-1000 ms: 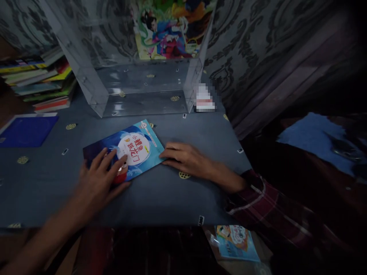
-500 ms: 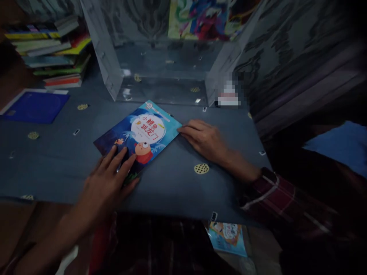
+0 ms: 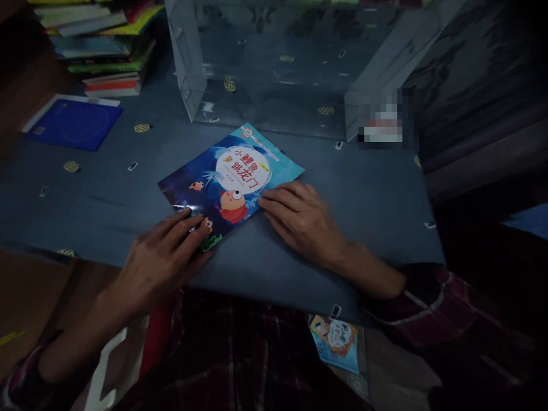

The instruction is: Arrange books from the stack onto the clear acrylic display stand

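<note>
A thin picture book with a blue cover, a white circle with red Chinese characters and an orange-red cartoon fish lies closed and slanted on the cloth. My left hand rests on its lower left corner, fingers stretched out over the cover. Along the book's lower right edge, my right hand touches it with its fingertips, fingers extended and close together. The thumb of my right hand is hidden beneath the hand.
A dark patterned cloth covers the table. Behind the book stands a clear plastic box. At the left are a stack of books and a dark blue booklet. Another book lies below the table edge.
My right hand has slid from the book's right corner down to its lower right edge. My left hand sits nearer the lower corner. The camera view has tilted down and shifted left.
</note>
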`<state>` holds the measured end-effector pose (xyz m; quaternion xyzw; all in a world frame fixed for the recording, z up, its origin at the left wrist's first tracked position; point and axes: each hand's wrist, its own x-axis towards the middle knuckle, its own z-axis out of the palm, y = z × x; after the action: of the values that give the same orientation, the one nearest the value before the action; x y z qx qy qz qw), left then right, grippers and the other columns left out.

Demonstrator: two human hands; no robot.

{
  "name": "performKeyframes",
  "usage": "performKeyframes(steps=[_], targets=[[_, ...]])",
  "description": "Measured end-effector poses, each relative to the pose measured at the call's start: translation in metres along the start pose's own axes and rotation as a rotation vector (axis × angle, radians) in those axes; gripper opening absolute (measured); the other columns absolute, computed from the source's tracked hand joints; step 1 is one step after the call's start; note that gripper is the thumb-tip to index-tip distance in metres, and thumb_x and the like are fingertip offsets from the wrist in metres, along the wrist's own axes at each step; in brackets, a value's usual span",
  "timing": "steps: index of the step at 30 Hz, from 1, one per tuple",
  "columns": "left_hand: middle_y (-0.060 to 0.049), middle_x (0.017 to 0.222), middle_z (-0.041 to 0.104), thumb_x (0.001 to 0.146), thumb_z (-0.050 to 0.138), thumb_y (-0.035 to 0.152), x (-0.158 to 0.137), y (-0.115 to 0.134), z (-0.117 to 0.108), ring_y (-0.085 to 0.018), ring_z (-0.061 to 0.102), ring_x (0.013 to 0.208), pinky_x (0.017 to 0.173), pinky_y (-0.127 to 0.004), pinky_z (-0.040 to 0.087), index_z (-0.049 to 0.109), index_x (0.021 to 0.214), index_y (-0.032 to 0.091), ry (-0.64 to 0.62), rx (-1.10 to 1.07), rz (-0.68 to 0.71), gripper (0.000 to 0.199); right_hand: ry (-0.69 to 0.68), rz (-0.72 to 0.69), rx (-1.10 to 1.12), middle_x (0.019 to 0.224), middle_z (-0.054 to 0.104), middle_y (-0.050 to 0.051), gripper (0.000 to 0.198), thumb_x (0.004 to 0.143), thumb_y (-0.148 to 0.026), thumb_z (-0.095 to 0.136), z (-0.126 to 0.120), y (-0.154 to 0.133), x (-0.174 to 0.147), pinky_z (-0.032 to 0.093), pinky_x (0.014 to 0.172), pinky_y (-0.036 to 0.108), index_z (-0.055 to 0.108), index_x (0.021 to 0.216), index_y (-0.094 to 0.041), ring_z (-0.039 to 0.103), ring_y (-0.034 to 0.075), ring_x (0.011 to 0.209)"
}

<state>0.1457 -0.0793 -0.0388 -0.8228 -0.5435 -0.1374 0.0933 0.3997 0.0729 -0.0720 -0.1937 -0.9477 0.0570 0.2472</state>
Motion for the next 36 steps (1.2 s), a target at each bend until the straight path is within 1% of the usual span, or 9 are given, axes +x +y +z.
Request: performKeyframes(steps=[9,15,20,23,25,27,32,34,36], targets=[[-0.006,0.117,0.078,0.102,0.054,0.02,0.001,-0.001,-0.004,-0.026,0.074,0.109,0.088,-0.04,0.066,0.071,0.116,0.017,0.062,-0.057,0.023,0.022,-0.059,-0.088,0.256,0.122,0.071,0.014,0.029,0.104,-0.017,0.048,0.006,-0.042,0.015,0.052,0.097,0.05,0.07,0.122,-0.016,0.058,0.028,0.113],[-0.007,0.12,0.077,0.102,0.052,0.018,-0.002,-0.003,-0.004,-0.025,0.072,0.115,0.092,-0.04,0.065,0.072,0.114,0.017,0.056,-0.112,0.015,0.024,-0.086,-0.19,0.214,0.123,0.069,0.014,0.029,0.104,-0.017,0.047,0.012,-0.065,0.018,0.052,0.097,0.046,0.069,0.123,-0.015,0.057,0.028,0.115],[-0.008,0.12,0.077,0.101,0.053,0.017,-0.005,-0.002,-0.001,-0.027,0.071,0.117,0.091,-0.04,0.064,0.072,0.111,0.014,0.083,-0.067,0.032,0.022,-0.187,-0.207,0.148,0.123,0.068,0.015,0.03,0.104,-0.018,0.048,0.013,-0.078,0.018,0.048,0.098,0.047,0.066,0.127,-0.013,0.055,0.028,0.114],[-0.007,0.113,0.079,0.102,0.051,0.02,0.0,-0.004,-0.004,-0.024,0.074,0.106,0.084,-0.037,0.063,0.073,0.105,0.017,0.067,-0.044,0.031,0.023,-0.24,-0.21,0.139,0.122,0.067,0.015,0.031,0.104,-0.018,0.048,0.01,-0.081,0.019,0.047,0.097,0.047,0.064,0.13,-0.015,0.053,0.029,0.114],[-0.005,0.102,0.079,0.103,0.048,0.023,0.008,-0.01,-0.004,-0.022,0.075,0.09,0.073,-0.034,0.061,0.073,0.097,0.019,0.024,-0.024,-0.002,0.027,-0.262,-0.218,0.119,0.123,0.067,0.014,0.033,0.103,-0.017,0.048,0.007,-0.082,0.021,0.047,0.095,0.046,0.063,0.133,-0.017,0.052,0.029,0.114],[-0.006,0.1,0.078,0.104,0.045,0.027,0.021,-0.02,-0.001,-0.022,0.072,0.087,0.071,-0.034,0.059,0.072,0.094,0.02,-0.02,-0.004,-0.057,0.03,-0.279,-0.237,0.088,0.123,0.066,0.013,0.033,0.102,-0.016,0.05,0.005,-0.083,0.023,0.047,0.096,0.045,0.063,0.133,-0.018,0.052,0.028,0.114],[-0.017,0.138,0.063,0.101,0.047,0.041,0.073,-0.057,0.017,-0.034,0.061,0.121,0.095,-0.049,0.053,0.063,0.129,0.016,-0.154,0.029,-0.24,0.041,-0.324,-0.231,0.112,0.128,0.063,0.012,0.035,0.101,-0.019,0.054,-0.001,-0.082,0.022,0.047,0.1,0.047,0.063,0.136,-0.023,0.052,0.027,0.116],[-0.017,0.134,0.064,0.101,0.046,0.043,0.095,-0.067,0.025,-0.033,0.061,0.12,0.096,-0.047,0.051,0.057,0.136,0.015,-0.261,0.01,-0.305,0.046,-0.311,-0.161,0.23,0.135,0.06,0.011,0.042,0.102,-0.025,0.055,-0.001,-0.078,0.02,0.048,0.103,0.046,0.055,0.145,-0.027,0.052,0.025,0.121],[-0.016,0.129,0.066,0.102,0.043,0.044,0.114,-0.069,0.031,-0.032,0.062,0.118,0.095,-0.044,0.05,0.055,0.137,0.014,-0.314,0.013,-0.333,0.048,-0.244,-0.012,0.344,0.147,0.054,0.012,0.052,0.103,-0.032,0.056,0.002,-0.069,0.019,0.047,0.109,0.045,0.044,0.154,-0.027,0.048,0.024,0.133]])
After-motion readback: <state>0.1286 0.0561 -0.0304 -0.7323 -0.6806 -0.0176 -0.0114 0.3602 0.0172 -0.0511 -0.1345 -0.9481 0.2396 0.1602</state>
